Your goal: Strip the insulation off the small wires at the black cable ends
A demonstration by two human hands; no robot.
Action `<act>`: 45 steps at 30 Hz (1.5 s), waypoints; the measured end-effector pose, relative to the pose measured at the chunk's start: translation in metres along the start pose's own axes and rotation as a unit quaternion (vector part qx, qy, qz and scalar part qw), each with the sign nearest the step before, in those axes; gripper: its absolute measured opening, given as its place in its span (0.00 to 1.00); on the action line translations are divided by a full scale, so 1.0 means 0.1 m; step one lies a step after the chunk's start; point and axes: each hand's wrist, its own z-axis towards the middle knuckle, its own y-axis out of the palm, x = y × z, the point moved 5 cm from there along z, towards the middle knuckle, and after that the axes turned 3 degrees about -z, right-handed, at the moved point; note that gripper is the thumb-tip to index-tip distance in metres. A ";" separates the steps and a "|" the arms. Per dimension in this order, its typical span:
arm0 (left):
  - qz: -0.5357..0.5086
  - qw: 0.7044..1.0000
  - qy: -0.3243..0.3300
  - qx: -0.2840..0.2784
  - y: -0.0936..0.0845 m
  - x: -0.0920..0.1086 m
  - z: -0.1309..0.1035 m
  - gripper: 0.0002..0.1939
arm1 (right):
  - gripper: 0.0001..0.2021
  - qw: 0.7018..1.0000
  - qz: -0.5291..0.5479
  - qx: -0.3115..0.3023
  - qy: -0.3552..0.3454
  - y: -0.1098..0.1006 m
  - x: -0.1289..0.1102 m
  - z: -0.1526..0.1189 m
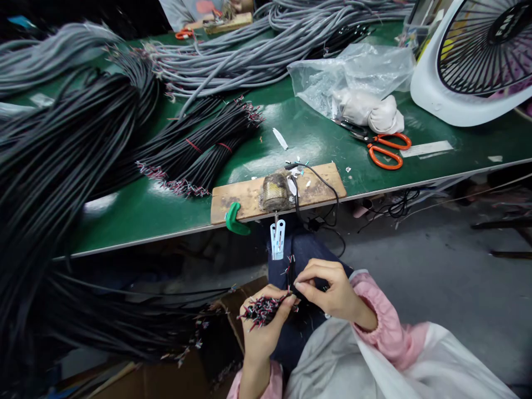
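My left hand [266, 313] is wrapped round a bundle of black cables [262, 310], whose stripped ends show red, white and black wires. Close beside it, my right hand [326, 288] pinches with thumb and forefinger at a black cable [290, 271] standing up from the bundle. Just beyond the hands, a light-blue clothespin [277, 239] hangs at the table edge on a thin metal rod. Behind that lies a wooden board [245, 194] carrying a round, dirty motor-like block [274, 191]. A green clamp [236, 219] sits at the board's left front.
Black cable bundles [199, 138] and grey cables [233, 61] cover the green table's left and back. Orange-handled scissors [386, 149], a clear plastic bag [353, 72] and a white fan [469, 100] occupy the right. More black cables [124, 316] droop over a cardboard box at lower left.
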 end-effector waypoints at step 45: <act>0.012 0.996 0.055 0.069 0.00 0.13 -0.04 0.07 | 0.07 0.998 -0.030 0.016 -0.054 0.08 -0.10 -0.08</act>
